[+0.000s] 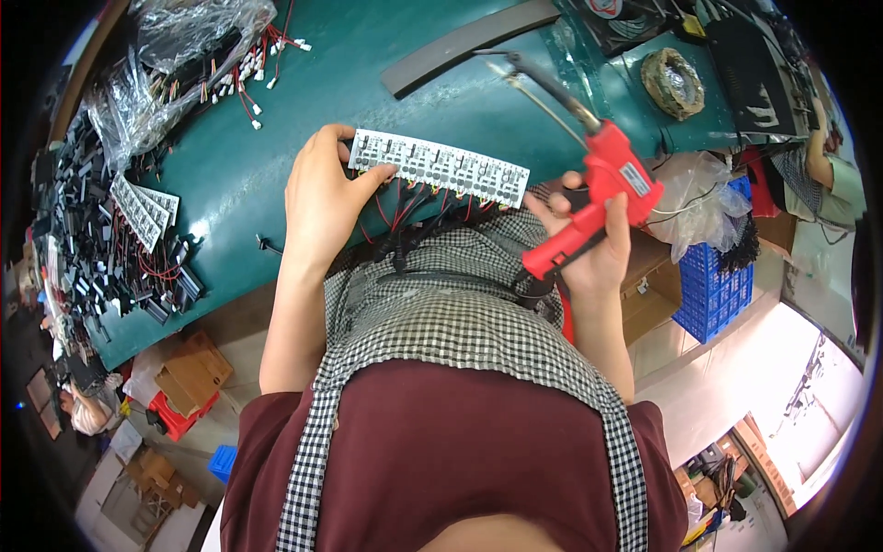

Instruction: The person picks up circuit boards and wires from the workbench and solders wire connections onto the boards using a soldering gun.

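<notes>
Held by its left end, a long white circuit board panel (pixel 441 167) lies between the thumb and fingers of my left hand (pixel 322 202). Red and black wires (pixel 402 213) hang from its near edge toward my checked apron. My right hand (pixel 596 262) is closed round the handle of a red soldering gun (pixel 614 170). The gun's iron and thin feed tube point up and to the left, above the table and apart from the board. A fingertip of my right hand is close to the board's right end; whether they touch I cannot tell.
A dark grey bar (pixel 469 46) lies on the green table (pixel 235 166) beyond the board. Left are piled black parts (pixel 87 221), more white boards (pixel 143 213) and plastic-bagged wires (pixel 198 37). A round dish (pixel 673 83) stands right, above a blue crate (pixel 713 294).
</notes>
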The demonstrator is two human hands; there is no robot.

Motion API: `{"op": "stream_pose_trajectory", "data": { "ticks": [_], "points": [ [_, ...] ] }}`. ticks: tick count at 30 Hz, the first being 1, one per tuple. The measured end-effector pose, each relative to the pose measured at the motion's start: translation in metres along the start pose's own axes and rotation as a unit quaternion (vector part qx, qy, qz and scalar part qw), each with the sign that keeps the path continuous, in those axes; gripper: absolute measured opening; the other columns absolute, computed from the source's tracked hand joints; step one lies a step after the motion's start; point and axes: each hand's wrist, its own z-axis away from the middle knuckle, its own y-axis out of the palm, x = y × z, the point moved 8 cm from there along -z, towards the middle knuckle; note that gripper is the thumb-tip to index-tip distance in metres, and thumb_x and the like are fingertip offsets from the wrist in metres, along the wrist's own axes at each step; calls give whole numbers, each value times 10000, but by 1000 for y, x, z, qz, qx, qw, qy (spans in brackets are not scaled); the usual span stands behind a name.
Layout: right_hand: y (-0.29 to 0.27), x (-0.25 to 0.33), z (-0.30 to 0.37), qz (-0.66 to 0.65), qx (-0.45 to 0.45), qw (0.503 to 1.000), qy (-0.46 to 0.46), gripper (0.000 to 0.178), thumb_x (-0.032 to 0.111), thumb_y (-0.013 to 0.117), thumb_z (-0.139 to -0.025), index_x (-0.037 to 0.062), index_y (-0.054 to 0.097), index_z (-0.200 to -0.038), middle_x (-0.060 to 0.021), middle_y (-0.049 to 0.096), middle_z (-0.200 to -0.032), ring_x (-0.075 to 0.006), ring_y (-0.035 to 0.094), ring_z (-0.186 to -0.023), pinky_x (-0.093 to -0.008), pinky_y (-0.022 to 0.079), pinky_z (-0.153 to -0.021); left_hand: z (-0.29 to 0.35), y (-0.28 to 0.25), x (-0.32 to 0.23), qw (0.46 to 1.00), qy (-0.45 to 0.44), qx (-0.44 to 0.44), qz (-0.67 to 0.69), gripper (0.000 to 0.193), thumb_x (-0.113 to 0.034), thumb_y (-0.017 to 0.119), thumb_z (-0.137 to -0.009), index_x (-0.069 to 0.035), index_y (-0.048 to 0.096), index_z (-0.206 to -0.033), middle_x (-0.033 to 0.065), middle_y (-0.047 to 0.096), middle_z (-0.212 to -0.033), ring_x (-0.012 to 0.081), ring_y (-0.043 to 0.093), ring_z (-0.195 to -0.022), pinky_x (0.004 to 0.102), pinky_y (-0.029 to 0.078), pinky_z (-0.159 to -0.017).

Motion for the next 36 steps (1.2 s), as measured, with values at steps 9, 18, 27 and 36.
{"op": "stream_pose_trajectory", "data": {
  "ticks": [9,18,27,36],
  "points": [
    [11,14,17,37,-23,999,-29,480,417,492,-921,91,414,-1264,-98,517,-1107,-249,506,-1028,-556,415,-895,15,45,14,853,-31,199,481,171,-65,665,-811,17,606,-949,33,645,-861,82,572,-728,242,472,-673],
    [47,25,26,-80,65,994,-26,456,408,523,-905,120,450,-1251,-79,530,-1090,-257,475,-1082,-627,336,-951,48,16,10,771,8,164,615,140,-32,634,-819,17,631,-950,66,674,-891,110,616,-803,243,481,-731],
    [25,21,43,-6,66,998,-18,442,333,514,-924,139,395,-1302,-51,507,-1059,-202,528,-985,-652,300,-996,127,-134,112,700,42,-162,694,296,-101,637,-784,-14,550,-1054,61,634,-865,147,609,-722,262,491,-629],
    [45,-7,12,19,78,996,31,482,338,466,-948,108,324,-1347,-72,496,-1089,-211,525,-996,-608,335,-995,171,-375,224,908,106,-269,302,522,-156,639,-801,4,468,-1267,8,614,-909,68,564,-714,184,434,-596]
  ]
}}
